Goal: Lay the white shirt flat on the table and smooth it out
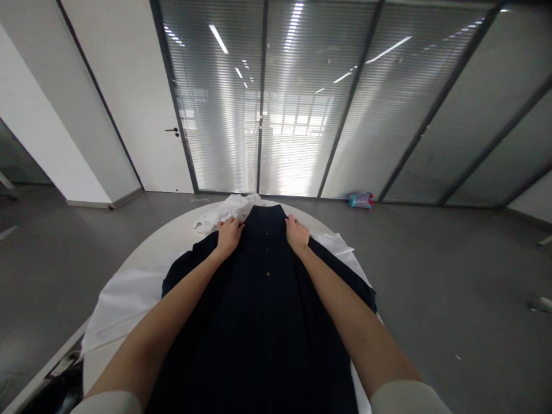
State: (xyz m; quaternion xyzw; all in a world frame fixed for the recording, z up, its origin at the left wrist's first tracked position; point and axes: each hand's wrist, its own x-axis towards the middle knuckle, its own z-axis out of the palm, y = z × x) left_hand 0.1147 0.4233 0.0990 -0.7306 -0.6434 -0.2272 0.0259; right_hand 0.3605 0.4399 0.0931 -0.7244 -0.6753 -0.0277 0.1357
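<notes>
A dark navy button-up shirt (263, 310) lies spread face up on a round white table (172, 236), its collar pointing away from me. My left hand (228, 234) presses on the shirt's left shoulder beside the collar. My right hand (296, 233) rests on the right shoulder, fingers curled at the collar's edge. Both arms reach forward across the shirt. A crumpled white garment (224, 211) lies just beyond the collar. Another white garment (125, 305) is spread flat beneath the dark shirt and shows at both sides.
A glass wall with closed blinds (302, 98) stands behind the table, and a white door (142, 115) is at the left. A small teal and pink cylinder (361, 200) lies on the grey floor by the wall. A dark object (60, 385) sits at the lower left.
</notes>
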